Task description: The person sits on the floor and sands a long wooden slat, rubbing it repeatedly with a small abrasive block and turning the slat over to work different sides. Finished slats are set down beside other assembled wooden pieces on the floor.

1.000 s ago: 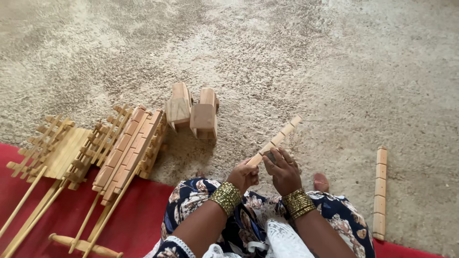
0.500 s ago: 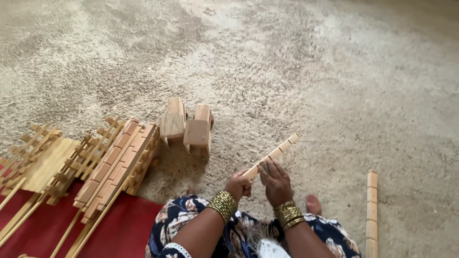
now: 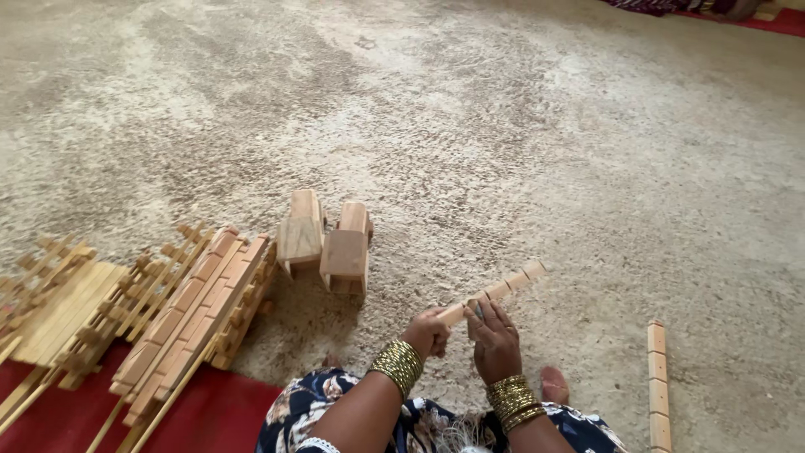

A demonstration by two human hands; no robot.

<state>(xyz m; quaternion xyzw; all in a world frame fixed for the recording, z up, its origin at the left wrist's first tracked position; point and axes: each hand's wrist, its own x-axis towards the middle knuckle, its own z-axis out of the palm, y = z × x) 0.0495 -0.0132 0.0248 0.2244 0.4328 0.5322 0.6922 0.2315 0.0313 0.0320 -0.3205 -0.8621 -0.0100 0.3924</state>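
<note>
Low in the frame's centre, your left hand [image 3: 429, 331] grips one end of a notched wooden strip [image 3: 495, 292], and your right hand [image 3: 495, 340] pinches its middle. Finished-looking slatted pieces [image 3: 197, 310] lie stacked at lower left; another notched strip [image 3: 658, 382] waits at lower right.

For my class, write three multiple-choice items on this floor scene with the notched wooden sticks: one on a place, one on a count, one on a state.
1. Where does the spare notched wooden stick lie?
A) on the beige carpet, at the person's right
B) on the red cloth
C) on the blocks

2. How many chunky wooden blocks stand together?
A) one
B) two
C) five

3. How is the pale notched wooden strip held?
A) by both hands
B) by one hand
C) by neither

Answers: 1 A, it lies on carpet. 2 B, a pair. 3 A, left hand and right hand grip it.
</note>
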